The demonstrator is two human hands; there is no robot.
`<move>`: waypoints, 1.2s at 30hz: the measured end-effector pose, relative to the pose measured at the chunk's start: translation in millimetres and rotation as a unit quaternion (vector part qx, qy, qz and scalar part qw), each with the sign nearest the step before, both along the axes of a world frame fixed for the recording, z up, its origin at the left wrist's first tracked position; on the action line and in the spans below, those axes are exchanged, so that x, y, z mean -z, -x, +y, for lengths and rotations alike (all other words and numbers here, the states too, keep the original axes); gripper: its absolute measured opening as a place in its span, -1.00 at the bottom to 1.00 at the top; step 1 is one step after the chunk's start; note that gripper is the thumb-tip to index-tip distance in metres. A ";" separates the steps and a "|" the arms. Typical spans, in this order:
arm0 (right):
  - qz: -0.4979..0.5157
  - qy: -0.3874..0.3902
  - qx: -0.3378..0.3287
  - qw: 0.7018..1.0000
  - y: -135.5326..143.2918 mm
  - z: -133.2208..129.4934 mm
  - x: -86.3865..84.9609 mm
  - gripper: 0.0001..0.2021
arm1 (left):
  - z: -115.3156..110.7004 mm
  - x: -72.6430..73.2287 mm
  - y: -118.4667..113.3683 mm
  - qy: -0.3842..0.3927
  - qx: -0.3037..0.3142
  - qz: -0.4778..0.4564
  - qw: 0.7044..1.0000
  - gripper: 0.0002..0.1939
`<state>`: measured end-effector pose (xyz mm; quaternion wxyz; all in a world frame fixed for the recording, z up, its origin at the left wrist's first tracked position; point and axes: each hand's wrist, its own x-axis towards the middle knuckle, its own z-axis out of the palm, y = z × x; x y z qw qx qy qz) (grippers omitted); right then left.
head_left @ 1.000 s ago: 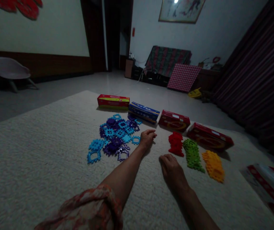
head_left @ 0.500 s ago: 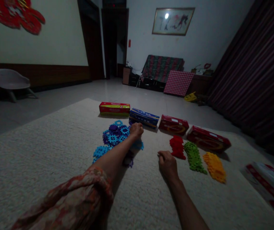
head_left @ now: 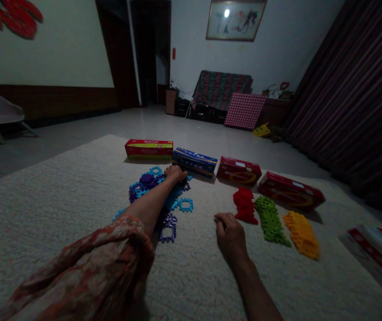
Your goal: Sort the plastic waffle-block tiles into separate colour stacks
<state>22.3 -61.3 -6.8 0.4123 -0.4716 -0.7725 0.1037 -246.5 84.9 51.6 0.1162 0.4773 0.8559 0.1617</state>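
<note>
My left hand (head_left: 176, 173) is at the far right edge of a heap of blue and purple toy pieces (head_left: 147, 180), just in front of a blue box (head_left: 195, 162); its fingers bend down and their tips are hidden. A light blue square piece (head_left: 186, 205) and a purple one (head_left: 167, 232) lie on the near side of the heap. My right hand (head_left: 230, 232) rests on the mat with curled fingers, left of the red pieces (head_left: 244, 205); whatever its fingers hold, if anything, is hidden. Green pieces (head_left: 271, 220) and orange pieces (head_left: 301, 235) lie farther right.
A red and green box (head_left: 149, 150) and two dark red boxes (head_left: 239, 171) (head_left: 291, 191) stand in a row with the blue box behind the pieces. A plastic-wrapped package (head_left: 381, 249) lies at the right. A chair (head_left: 0, 109) stands at the left wall.
My left hand has moved left and slightly away, over the far side of the heap. Light blue and purple pieces at the heap's near right are now uncovered. The view has shifted a little.
</note>
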 end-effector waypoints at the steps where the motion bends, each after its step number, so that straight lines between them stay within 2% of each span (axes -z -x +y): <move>1: -0.003 0.001 0.000 1.000 0.3 -0.3 0.0 -0.77 | 1.3 1.9 0.0 -0.008 -0.007 -0.001 1.000 -0.33; 4: -0.008 0.003 0.001 1.000 0.8 -0.2 0.3 -0.76 | 2.2 6.0 -1.4 -0.026 -0.017 0.000 1.000 -0.36; 9: -0.012 0.007 0.006 1.000 1.0 1.8 0.7 -0.75 | -5.7 4.7 -4.3 -0.028 0.009 0.010 1.000 -0.37; 15: -0.021 0.011 0.004 1.000 -0.4 4.6 1.5 -0.74 | -29.9 -5.2 -5.5 -0.010 0.057 0.015 0.998 -0.33; 22: -0.011 -0.008 0.002 1.000 -0.4 7.3 4.3 -0.75 | -62.3 -12.9 -13.1 0.013 0.116 0.043 0.992 -0.38; 26: -0.011 -0.013 -0.001 1.000 -1.3 8.2 5.5 -0.75 | -70.8 -20.9 -12.2 0.022 0.135 0.025 0.990 -0.42; 29: -0.019 -0.011 -0.002 1.000 -1.7 7.8 5.0 -0.74 | -66.0 -27.3 7.7 -0.002 0.153 -0.021 0.988 -0.51; 32: -0.027 -0.009 0.001 1.000 -1.4 6.6 3.3 -0.74 | -54.9 -28.3 42.2 -0.066 0.089 0.016 0.994 -0.48; 36: -0.029 -0.005 0.001 1.000 -1.1 5.4 1.7 -0.74 | -40.2 -20.0 83.2 0.010 -0.007 0.032 0.999 -0.41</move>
